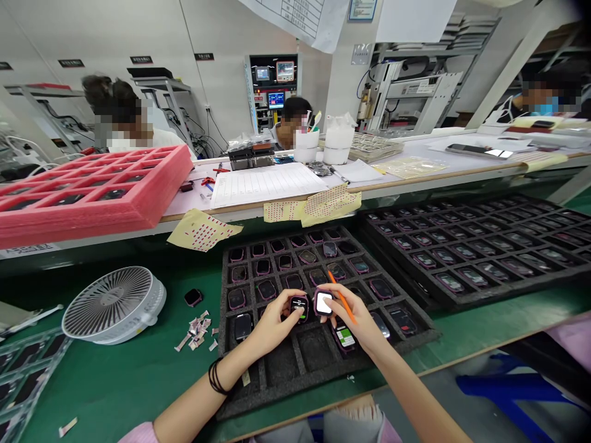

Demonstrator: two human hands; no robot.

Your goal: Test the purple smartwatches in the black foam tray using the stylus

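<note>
Two watches [302, 303] [324, 303], one each in near-closed left fingers [285, 298] and right fingers [342, 293], above green worktop [178, 375], cluttered workroom [217, 80].

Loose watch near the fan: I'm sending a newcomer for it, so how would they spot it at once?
On the green work surface, find the round pale fan left of the nearest dark foam tray. Between them, just beyond a small heap of short strips, lies a dark-faced watch with a purplish rim. Unlike the watches in the tray, it sits outside any pocket.
</note>
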